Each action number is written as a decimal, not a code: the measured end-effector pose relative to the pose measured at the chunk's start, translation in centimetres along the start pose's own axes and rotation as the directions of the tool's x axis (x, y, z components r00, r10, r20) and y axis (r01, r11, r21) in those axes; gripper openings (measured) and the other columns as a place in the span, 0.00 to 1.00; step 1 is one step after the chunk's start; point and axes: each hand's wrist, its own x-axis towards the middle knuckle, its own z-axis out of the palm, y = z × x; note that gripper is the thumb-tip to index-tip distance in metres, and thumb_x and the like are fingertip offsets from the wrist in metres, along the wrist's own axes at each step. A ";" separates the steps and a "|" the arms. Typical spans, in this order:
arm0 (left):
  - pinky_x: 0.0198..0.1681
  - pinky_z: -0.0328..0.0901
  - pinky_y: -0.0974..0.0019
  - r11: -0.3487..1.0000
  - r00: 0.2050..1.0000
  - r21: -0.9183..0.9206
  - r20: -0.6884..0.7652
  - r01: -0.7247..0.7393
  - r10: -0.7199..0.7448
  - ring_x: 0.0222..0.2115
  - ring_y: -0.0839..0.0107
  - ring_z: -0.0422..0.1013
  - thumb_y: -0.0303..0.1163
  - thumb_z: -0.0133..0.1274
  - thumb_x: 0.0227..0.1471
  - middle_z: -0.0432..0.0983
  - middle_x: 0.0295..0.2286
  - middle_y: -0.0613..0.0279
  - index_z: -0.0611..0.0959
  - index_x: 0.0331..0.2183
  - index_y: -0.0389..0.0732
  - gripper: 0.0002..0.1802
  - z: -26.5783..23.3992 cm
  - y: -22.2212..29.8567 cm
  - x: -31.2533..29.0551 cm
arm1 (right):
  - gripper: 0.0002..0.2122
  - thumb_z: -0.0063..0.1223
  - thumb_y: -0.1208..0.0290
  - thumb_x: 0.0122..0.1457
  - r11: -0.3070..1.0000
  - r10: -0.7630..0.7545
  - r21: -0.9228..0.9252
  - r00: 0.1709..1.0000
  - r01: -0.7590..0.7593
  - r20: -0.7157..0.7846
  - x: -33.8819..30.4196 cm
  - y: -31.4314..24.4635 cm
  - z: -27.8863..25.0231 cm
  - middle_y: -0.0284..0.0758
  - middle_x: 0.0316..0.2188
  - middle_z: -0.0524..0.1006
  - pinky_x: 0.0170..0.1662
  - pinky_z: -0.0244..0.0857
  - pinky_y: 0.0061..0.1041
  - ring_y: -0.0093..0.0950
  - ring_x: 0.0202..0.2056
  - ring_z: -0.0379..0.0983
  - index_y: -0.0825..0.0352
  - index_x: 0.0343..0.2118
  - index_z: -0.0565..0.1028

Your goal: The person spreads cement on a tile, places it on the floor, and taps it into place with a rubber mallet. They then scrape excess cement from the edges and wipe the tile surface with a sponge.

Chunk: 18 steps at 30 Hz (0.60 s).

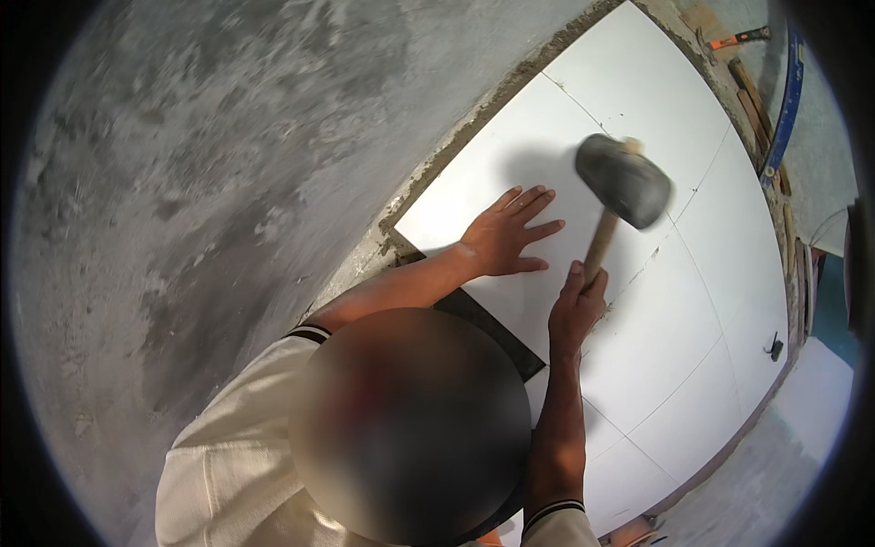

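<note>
The mallet (624, 180) is in the right hand (579, 310). That hand is curled tight around the wooden handle (600, 244), and the big dark head of the mallet sticks out past the fist, a bit blurry. The head is up in the air, to the right of the left hand (510, 235) and a little farther out, and its shadow falls on the white just beyond the left hand's fingers. The left hand grips nothing; it lies flat with its fingers spread on a white tile (474, 182), near the side closest to the arm. The right hand is over the far right side of that same tile. A dark strip (497, 333) runs along the tile's near edge, between the two arms. Now the count: two hands, one mallet, one dark strip. More than three white tiles show, but arms hide some, so I cannot tell how many in all. Well past the right hand, out to the right, there is one hammer (740, 37) with an orange and black handle, one long blue bar (787, 109) and one small black thing (775, 346). One rough grey surface (200, 182) fills the space left of the left hand.
</note>
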 end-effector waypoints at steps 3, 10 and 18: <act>0.76 0.42 0.45 1.000 0.999 -0.014 0.049 -0.019 0.020 0.74 0.52 0.46 0.64 0.57 0.59 0.52 0.72 0.48 0.71 0.69 0.56 0.43 -0.3 -0.4 1.1 | 0.16 0.53 0.60 0.73 0.990 0.007 0.140 0.990 0.013 -0.142 1.3 1.2 1.4 0.51 0.27 0.80 0.34 0.69 0.45 0.51 0.28 0.78 0.72 0.46 0.71; 0.76 0.43 0.44 1.000 0.998 -0.013 0.058 0.024 -0.023 0.74 0.53 0.48 0.63 0.61 0.56 0.54 0.72 0.48 0.74 0.67 0.57 0.43 -1.3 -0.5 1.1 | 0.15 0.52 0.63 0.73 0.999 -0.043 -0.026 0.999 0.043 -0.005 3.9 -3.6 1.1 0.52 0.28 0.80 0.36 0.70 0.49 0.55 0.32 0.80 0.73 0.45 0.70; 0.76 0.44 0.45 1.000 0.998 0.002 0.066 0.016 -0.016 0.74 0.54 0.48 0.62 0.62 0.55 0.54 0.72 0.49 0.75 0.66 0.56 0.42 -1.3 0.0 1.2 | 0.16 0.53 0.59 0.73 0.995 -0.055 -0.076 0.996 0.060 0.063 5.0 -3.2 1.6 0.54 0.26 0.80 0.33 0.69 0.52 0.57 0.30 0.80 0.71 0.44 0.68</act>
